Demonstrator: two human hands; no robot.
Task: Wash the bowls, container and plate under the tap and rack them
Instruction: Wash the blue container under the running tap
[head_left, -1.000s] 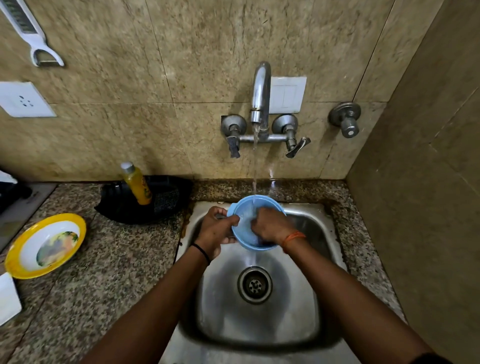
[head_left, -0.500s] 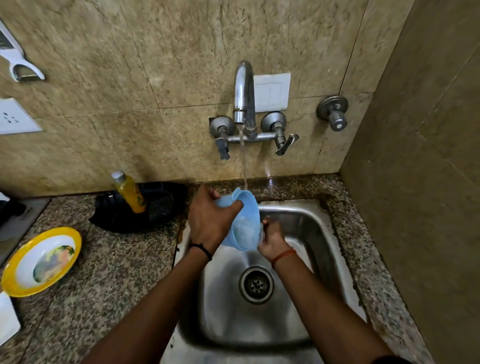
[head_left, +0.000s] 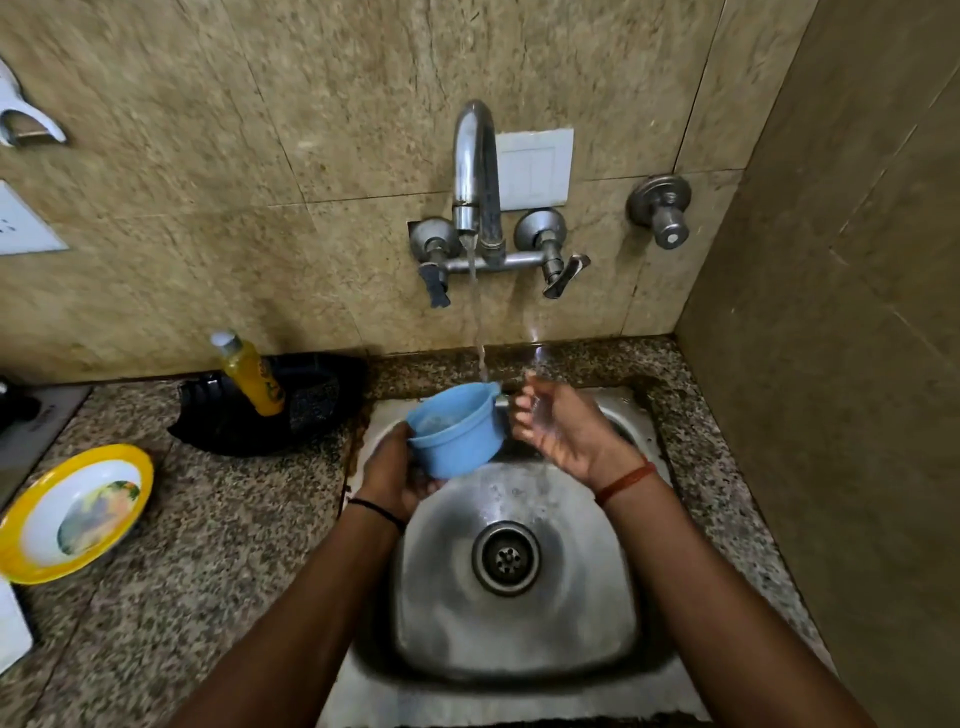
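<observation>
- Blue bowl (head_left: 457, 434) is held by the left hand (head_left: 397, 470) from below/behind, fingers curled round its base, over the back-left part of the sink (head_left: 519, 639).
- Bowl is tipped, mouth facing up & to the left; its far rim is hit by the water stream (head_left: 478, 322) from the tap (head_left: 475, 166).
- Right hand (head_left: 558, 428) is kept just beside the bowl on its right, not touching it afaict; fingers loosely spread, nothing held, palm looks wet.
- Yellow-rimmed plate (head_left: 72, 512) is left on the counter (head_left: 208, 545), well apart from the sink, far left.
- Yellow bottle (head_left: 249, 374) is stood in a black tray (head_left: 291, 415) by the wall, btw plate & sink.
- Drain (head_left: 506, 557) is seen in the middle of the sink, below both hands.
- White switch plate (head_left: 535, 169) is mounted behind the tap; a separate valve (head_left: 662, 208) is fixed to the wall on the right.
</observation>
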